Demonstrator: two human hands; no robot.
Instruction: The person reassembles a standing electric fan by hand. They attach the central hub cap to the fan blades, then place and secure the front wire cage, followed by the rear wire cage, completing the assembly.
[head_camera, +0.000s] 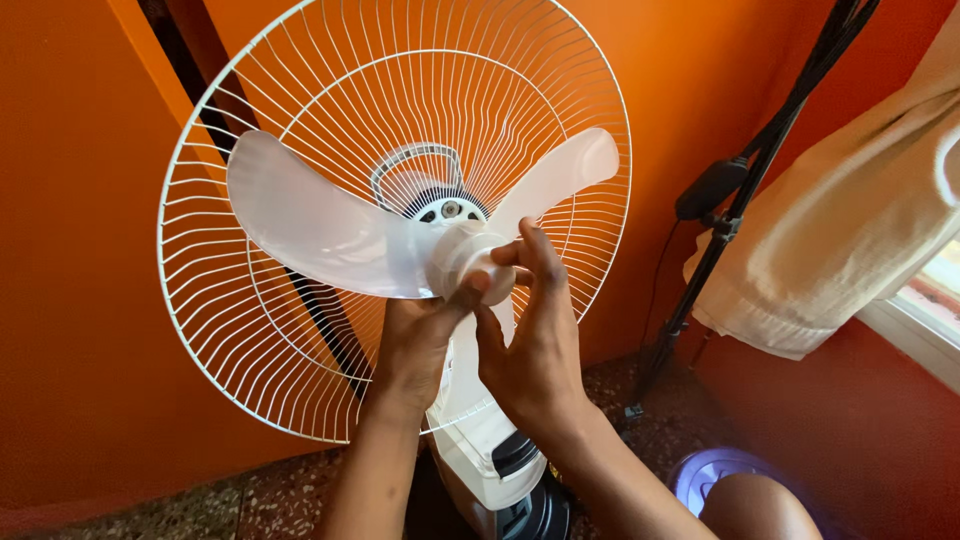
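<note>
Here the left hand (415, 335) comes up from below with its fingers curled, the thumb pressed against the underside of the round white cap (470, 262) at the middle of the fan blades (330, 225). The right hand (535, 340) is half closed too, its fingertips (525, 250) pinching the cap's right side. Both hands grip that cap between them.

To the left, an orange wall (70, 280) backs the white wire guard (260, 330), which rings the three pale blades. Below the hands, the fan's white and dark body (490, 460) drops toward the speckled floor (260, 500), partly hidden by the forearms. Further right stand a black stand (740, 190) with cables and a cream cloth (850, 220) hanging by a window.

The cap sits just above both palms, at the fingertips, in front of the guard's centre.
</note>
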